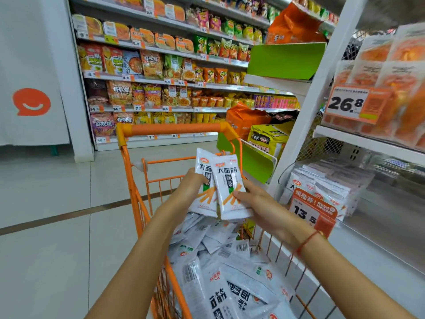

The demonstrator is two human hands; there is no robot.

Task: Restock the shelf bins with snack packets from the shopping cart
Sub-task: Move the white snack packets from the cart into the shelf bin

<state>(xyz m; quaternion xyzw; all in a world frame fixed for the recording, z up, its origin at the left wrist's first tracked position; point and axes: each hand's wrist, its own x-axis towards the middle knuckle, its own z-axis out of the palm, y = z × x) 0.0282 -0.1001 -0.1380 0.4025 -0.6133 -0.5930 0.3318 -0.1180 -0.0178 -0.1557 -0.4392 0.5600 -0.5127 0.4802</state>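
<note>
At frame centre, the left hand (192, 187) and right hand (259, 203) each pinch a snack packet (226, 187) above the still-heaped cart (138, 194), while the bin (322, 183) at right looks partly filled.

orange cart (174, 128), white snack packets (230, 268) inside

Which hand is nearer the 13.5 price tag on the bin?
Right. The right hand holds packets just left of the price tag; the left hand is farther left, beyond the packets.
</note>
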